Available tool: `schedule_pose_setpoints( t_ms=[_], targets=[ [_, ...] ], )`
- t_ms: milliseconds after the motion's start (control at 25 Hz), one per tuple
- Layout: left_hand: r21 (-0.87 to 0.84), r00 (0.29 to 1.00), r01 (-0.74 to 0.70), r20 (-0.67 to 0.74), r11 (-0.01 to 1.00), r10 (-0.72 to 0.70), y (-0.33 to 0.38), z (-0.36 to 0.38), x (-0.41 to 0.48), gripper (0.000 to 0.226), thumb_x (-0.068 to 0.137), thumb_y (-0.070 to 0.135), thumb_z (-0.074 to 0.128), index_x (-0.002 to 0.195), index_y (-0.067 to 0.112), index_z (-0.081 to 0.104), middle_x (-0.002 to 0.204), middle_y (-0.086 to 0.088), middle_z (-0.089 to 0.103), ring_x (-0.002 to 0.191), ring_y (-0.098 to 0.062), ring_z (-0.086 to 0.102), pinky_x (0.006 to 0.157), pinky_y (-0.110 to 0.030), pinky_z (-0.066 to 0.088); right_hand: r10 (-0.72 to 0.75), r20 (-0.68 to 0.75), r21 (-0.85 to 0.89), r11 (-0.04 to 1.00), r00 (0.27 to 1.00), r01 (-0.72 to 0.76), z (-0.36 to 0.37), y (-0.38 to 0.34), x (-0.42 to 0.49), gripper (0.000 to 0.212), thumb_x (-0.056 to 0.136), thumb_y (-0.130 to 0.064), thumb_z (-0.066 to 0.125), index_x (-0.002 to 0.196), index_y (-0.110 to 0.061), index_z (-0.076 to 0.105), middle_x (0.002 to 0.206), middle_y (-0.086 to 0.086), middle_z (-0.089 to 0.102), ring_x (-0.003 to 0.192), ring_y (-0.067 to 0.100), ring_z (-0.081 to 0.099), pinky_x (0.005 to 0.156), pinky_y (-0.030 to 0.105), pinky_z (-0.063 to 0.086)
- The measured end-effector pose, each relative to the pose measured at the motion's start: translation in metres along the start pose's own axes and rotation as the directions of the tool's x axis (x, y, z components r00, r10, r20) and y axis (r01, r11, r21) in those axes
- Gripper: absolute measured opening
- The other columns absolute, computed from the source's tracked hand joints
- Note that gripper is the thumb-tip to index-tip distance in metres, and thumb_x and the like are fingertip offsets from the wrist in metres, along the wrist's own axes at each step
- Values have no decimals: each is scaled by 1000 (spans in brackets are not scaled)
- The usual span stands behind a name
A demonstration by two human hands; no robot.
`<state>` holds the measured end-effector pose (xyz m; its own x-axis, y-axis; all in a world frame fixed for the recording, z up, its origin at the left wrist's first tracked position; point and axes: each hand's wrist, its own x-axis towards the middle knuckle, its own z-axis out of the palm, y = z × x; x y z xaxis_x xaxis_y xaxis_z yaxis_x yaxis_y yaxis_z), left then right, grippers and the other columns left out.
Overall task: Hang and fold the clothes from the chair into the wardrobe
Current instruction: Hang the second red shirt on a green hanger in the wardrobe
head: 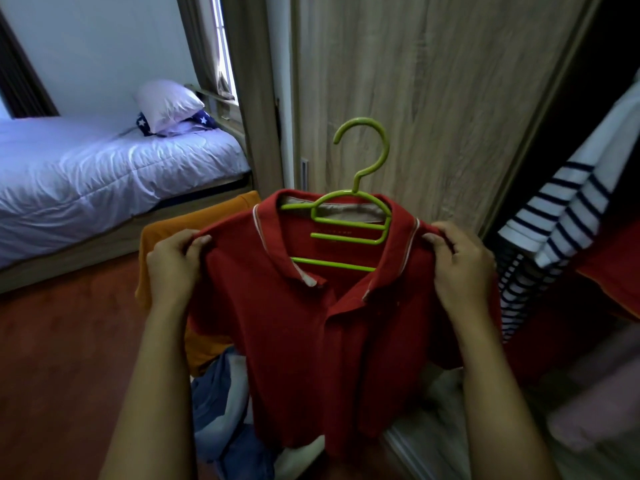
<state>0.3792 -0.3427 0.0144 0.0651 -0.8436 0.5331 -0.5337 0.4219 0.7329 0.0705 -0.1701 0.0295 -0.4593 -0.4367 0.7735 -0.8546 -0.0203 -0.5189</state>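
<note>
A red polo shirt (pixel 298 334) with white collar trim hangs on a lime green plastic hanger (pixel 349 216), held up in front of me. My left hand (pixel 173 268) pinches the shirt's left shoulder, and my right hand (pixel 457 265) grips its right shoulder. The hanger's hook points up and left, free of any rail. Behind and below the shirt lies a pile of clothes: an orange garment (pixel 162 258) and blue and white pieces (pixel 221 403), which hide the chair. The wardrobe's wood-grain door (pixel 433 98) stands straight ahead.
The open wardrobe section at right holds a hanging navy-and-white striped top (pixel 554 220) and a red garment (pixel 609 271). A bed (pixel 86 171) with a white cover and pillow (pixel 166 102) stands at left. Reddish-brown floor (pixel 62 358) lies at lower left.
</note>
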Motion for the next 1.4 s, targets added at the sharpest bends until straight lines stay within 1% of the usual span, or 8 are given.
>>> schedule_pose_setpoints(
  t_ms=[320,440,560,680,880,1040,1160,1400],
  targets=[
    [31,963,-216,171,976,208,24,6,11,51,84,30,68,130,14,51,128,-11,58,117,-25,53,99,-36,38,-5,-8,21,1000,1000,5,-7,6,-5,25,84,-29,51,86,-11,68,81,5,69,79,26,64,71,48,49],
    [-50,880,-385,280,921,383,47,18,7,29,81,27,71,108,16,66,102,-2,68,92,-6,57,81,-20,39,-22,0,4,1000,1000,22,-11,2,-6,23,84,-27,53,86,-12,69,81,4,69,77,25,64,72,47,50],
    [-246,894,-326,234,913,383,53,29,1,6,82,24,63,87,22,64,79,13,63,72,9,51,72,-20,40,-67,51,-52,996,996,70,-25,-1,-6,19,86,-27,55,89,-15,69,84,1,69,79,22,63,75,45,49],
    [-344,917,-270,193,899,350,51,26,8,9,84,27,53,84,30,62,79,13,62,72,8,50,72,-23,40,-43,118,-201,977,992,66,-51,10,-3,22,89,-36,53,95,-21,68,88,-5,68,82,16,59,79,39,44],
    [-350,909,-273,210,896,359,77,33,16,32,84,29,51,77,60,58,74,31,62,75,1,50,71,-11,39,126,128,-111,987,984,-112,-94,36,-20,14,88,-11,62,100,-13,69,91,-8,65,87,12,62,80,13,40],
    [-418,857,-284,293,863,424,104,67,3,19,85,22,52,77,37,60,71,18,63,66,12,49,67,-8,37,178,114,-293,946,977,-138,-126,45,-29,17,90,-21,61,103,-14,69,98,1,68,92,21,62,81,32,46],
    [-466,782,-320,362,825,508,125,99,-13,13,84,23,51,86,18,64,78,10,65,70,16,51,70,-6,38,276,240,-276,939,931,-207,-153,40,-38,22,83,-29,69,105,-26,67,99,-12,65,93,5,58,83,25,43],
    [-590,584,-273,526,760,618,175,164,-67,10,81,23,55,87,21,63,73,40,61,71,25,52,68,-1,37,500,353,-263,864,791,-429,-212,40,-93,44,83,5,62,77,-38,62,82,-13,69,73,-6,58,69,15,45]
  ],
)
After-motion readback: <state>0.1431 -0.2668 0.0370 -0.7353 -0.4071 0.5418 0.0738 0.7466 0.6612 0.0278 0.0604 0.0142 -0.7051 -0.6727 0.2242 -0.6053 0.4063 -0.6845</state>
